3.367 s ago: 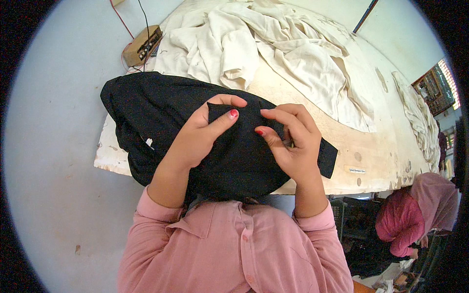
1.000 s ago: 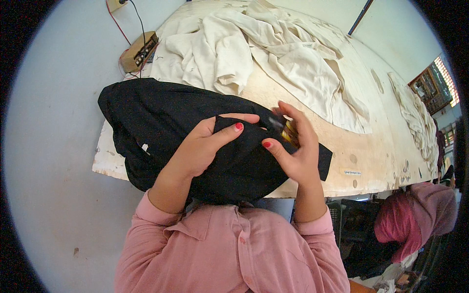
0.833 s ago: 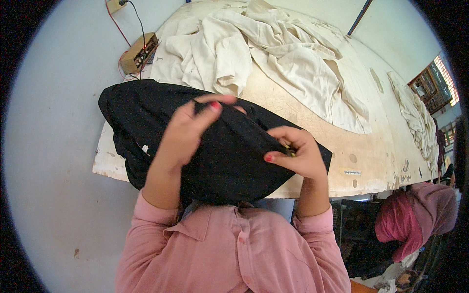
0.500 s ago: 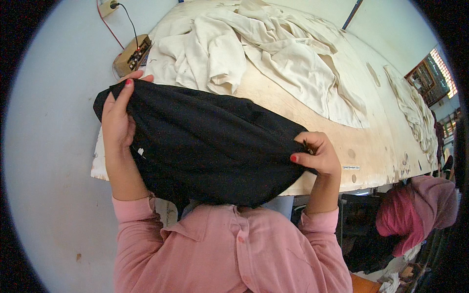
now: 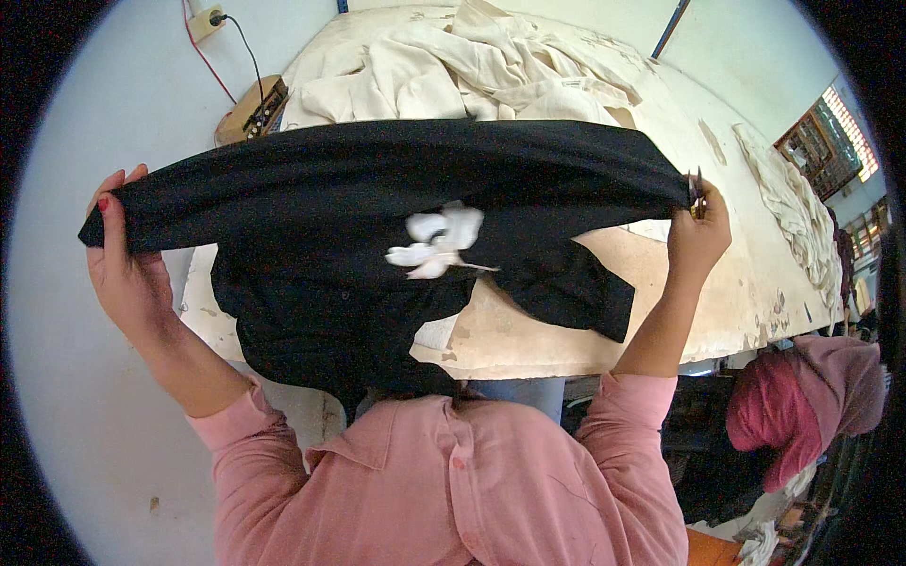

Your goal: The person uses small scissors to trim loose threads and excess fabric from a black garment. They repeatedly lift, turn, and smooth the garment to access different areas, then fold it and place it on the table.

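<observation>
A black garment (image 5: pixel 321 208) with a white flower motif (image 5: pixel 439 241) is stretched wide above the near part of the table. My left hand (image 5: pixel 137 259) is closed on its left end, thumb in front. At the opposite end, my right hand (image 5: pixel 700 231) pinches the cloth. Small dark pointed blades, looking like thread snips (image 5: pixel 696 189), stick up from the right hand; their handles are mostly hidden in the fingers. Below the stretched edge hang loose folds and a sleeve-like piece (image 5: pixel 576 292).
Cream garments (image 5: pixel 415 80) lie crumpled on the pale worn table (image 5: pixel 717 292), with another cream pile (image 5: pixel 793 208) on its right side. A brown box with knobs (image 5: pixel 253 108) stands by the left wall. At the lower right is a person in a pink head covering (image 5: pixel 802 406).
My hands have moved apart, left and right, pulling the bunched black garment out wide. The flower motif now shows in full, and the snips' blades point up more plainly.
</observation>
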Available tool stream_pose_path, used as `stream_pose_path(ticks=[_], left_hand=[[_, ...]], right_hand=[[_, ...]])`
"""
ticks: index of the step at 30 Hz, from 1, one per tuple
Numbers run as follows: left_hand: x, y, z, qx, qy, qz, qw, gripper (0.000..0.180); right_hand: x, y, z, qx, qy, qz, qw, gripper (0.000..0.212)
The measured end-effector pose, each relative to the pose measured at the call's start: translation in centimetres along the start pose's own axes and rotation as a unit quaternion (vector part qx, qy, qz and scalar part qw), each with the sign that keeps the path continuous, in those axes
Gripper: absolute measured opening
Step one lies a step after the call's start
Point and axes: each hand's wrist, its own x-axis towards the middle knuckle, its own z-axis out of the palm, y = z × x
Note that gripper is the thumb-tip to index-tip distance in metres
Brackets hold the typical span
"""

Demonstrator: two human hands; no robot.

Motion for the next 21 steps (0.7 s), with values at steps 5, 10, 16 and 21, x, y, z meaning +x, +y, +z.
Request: stream_pose_path(ticks=[5,10,16,21], left_hand=[[4.2,-4.9,-4.3,0.045,0.032,-0.073,0.996,0.035],[7.0,-5.5,-7.6,0.124,0.047,-0.014,0.991,0.036],[7.9,-0.8,-9.7,0.187,0.064,0.040,0.980,0.038],[9.4,-9.2,-11.6,0.631,0.040,0.056,0.773,0.044]], right_hand=[[-1.4,1.3,-0.2,0.143,-0.187,0.163,0.958,0.033],[-0.2,2.3,-1.1,0.212,-0.110,0.123,0.963,0.035],[3.1,3.3,-5.3,0.256,0.026,0.110,0.960,0.026],[1.8,2.3,-2.5,0.512,-0.345,0.261,0.743,0.034]])
